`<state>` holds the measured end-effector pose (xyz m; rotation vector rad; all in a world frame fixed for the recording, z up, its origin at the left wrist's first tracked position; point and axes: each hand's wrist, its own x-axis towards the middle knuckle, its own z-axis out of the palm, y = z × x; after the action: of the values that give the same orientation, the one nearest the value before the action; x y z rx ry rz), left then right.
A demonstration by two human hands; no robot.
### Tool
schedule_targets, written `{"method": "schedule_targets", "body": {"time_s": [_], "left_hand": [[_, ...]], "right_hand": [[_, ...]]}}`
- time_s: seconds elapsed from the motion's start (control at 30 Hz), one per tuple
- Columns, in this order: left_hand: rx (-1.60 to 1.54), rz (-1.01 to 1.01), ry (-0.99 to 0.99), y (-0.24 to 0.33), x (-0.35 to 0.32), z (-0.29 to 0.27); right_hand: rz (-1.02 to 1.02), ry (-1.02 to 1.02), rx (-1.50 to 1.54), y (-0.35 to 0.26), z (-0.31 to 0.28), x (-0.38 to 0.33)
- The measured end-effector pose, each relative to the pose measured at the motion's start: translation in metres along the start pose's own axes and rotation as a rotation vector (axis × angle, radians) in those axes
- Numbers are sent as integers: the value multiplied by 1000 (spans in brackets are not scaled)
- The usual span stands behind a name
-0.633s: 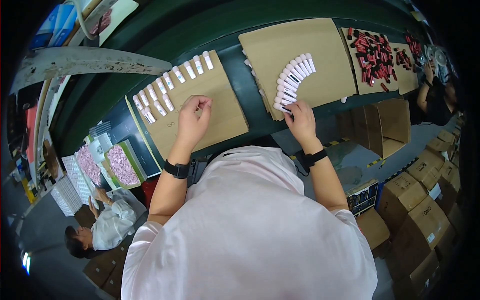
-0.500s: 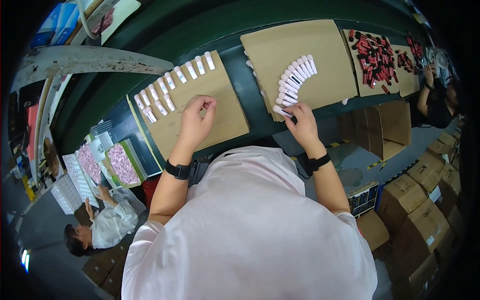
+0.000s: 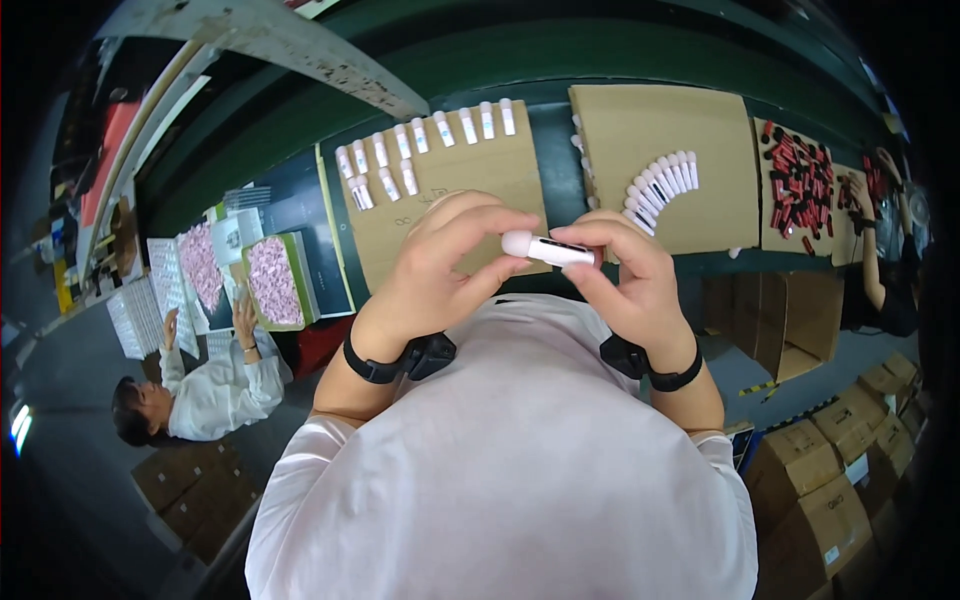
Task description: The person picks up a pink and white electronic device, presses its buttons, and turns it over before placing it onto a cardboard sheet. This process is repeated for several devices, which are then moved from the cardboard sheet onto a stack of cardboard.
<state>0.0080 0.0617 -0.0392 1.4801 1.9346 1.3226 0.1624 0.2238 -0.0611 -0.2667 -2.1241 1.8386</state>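
Note:
A small white cosmetic tube (image 3: 563,251) with a rounded pale pink cap and a dark strip lies sideways between my two hands in front of my chest. My right hand (image 3: 632,280) pinches its white end between thumb and fingers. My left hand (image 3: 430,275) is curled, with thumb and forefinger closed about the pink cap end. On the right cardboard sheet (image 3: 680,110), similar tubes (image 3: 665,180) lie side by side in a curved row. More of them (image 3: 443,128) lie spaced along the far side of the left cardboard sheet (image 3: 480,180).
Red and black tubes (image 3: 798,185) are heaped at the right, by another person's arm (image 3: 868,250). Below stands an open carton (image 3: 790,315), with stacked boxes (image 3: 830,500) nearer. At left, a co-worker (image 3: 215,395) sits by a green tray (image 3: 275,285) of pink pieces. A metal beam (image 3: 300,50) crosses upper left.
My right hand has lifted a tube from the near end of the curved row and brought it left, toward my chest. My left hand has moved right to meet it. The view has shifted.

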Motion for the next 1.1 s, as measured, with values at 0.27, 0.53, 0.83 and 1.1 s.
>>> {"method": "schedule_targets", "body": {"time_s": [0.27, 0.53, 0.83, 1.1], "left_hand": [[-69, 100, 85, 5, -20, -26], [-128, 100, 207, 7, -31, -28], [-59, 173, 107, 2, -32, -35], [-114, 140, 170, 4, -30, -31]], "right_hand": [[-353, -58, -182, -17, 22, 18], [-311, -25, -97, -21, 35, 17], [-381, -6, -141, -24, 44, 18], [-252, 41, -19, -18, 48, 12]]}}
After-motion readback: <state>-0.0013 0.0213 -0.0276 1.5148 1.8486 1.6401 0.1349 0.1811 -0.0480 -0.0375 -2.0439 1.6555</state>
